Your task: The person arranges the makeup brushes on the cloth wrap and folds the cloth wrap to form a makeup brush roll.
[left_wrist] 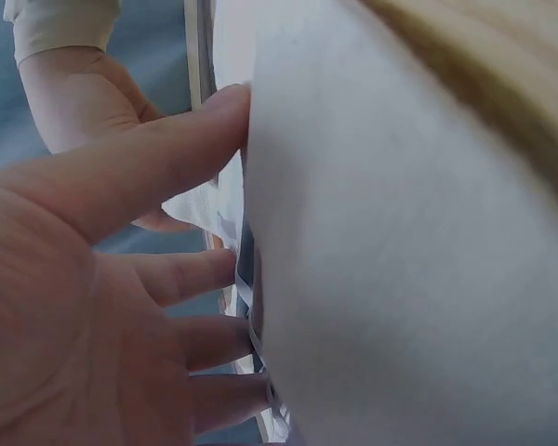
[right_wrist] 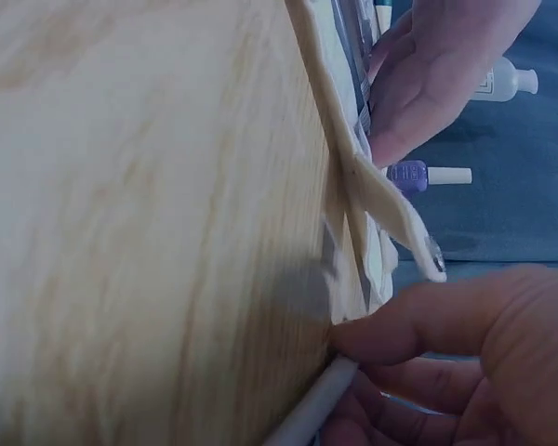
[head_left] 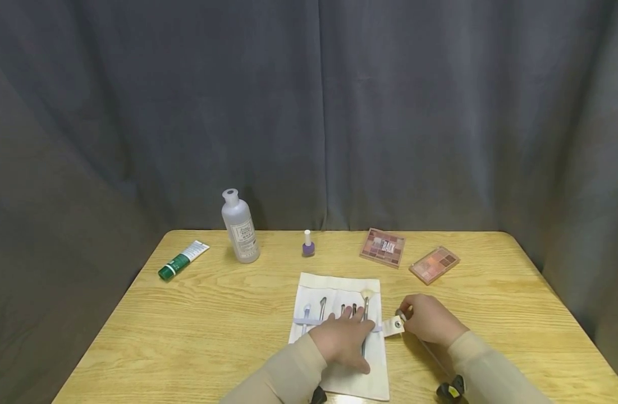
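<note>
A white fabric brush roll (head_left: 338, 284) lies unrolled on the table, several makeup brushes tucked under its pale elastic band (head_left: 309, 321). Among them is a fan brush (head_left: 366, 294) along the right side. My left hand (head_left: 343, 340) rests across the roll with fingers spread, covering the lower part of the brushes. Just right of the roll, my right hand (head_left: 432, 321) pinches a slender makeup brush (right_wrist: 314, 405) between thumb and fingers, its thin pale handle slanting back toward the wrist. A strap tab (head_left: 393, 326) with a metal snap sticks out beside those fingertips.
Along the back of the table (head_left: 197, 325) are a green and white tube (head_left: 183, 260), an upright clear bottle (head_left: 240, 227), a purple nail polish bottle (head_left: 308, 246) and two eyeshadow palettes (head_left: 383, 247). A dark curtain (head_left: 309, 112) hangs behind.
</note>
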Motion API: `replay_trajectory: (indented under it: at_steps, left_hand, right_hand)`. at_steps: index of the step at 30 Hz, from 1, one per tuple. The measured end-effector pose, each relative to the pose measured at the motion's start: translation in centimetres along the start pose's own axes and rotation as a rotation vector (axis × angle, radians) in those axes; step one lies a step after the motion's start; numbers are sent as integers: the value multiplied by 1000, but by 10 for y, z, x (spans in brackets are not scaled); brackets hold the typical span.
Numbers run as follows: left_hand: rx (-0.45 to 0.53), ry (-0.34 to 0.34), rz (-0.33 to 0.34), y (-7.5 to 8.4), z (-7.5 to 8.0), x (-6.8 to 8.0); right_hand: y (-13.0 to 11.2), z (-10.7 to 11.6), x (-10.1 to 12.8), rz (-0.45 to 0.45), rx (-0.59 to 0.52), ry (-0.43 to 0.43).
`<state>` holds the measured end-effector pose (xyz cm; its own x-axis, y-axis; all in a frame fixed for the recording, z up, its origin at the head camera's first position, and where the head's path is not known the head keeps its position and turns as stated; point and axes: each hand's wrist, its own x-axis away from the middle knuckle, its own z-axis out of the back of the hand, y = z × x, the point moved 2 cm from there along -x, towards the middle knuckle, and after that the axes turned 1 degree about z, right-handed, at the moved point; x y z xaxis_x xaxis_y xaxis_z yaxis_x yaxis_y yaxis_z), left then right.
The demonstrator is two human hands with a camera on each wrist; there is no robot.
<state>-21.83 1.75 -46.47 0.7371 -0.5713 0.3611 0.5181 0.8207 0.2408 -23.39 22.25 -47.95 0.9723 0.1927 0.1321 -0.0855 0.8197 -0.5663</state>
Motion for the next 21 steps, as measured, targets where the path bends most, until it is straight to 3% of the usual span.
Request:
replay_trajectory:
  at_steps: [14, 21]
  left_hand:
    - [15, 16, -12, 1, 2, -1]
    - [12, 4, -9, 0, 1, -2]
  right_hand:
    - [-2, 8, -5, 16, -33, -6]
    - [-3, 16, -4, 60, -85, 47]
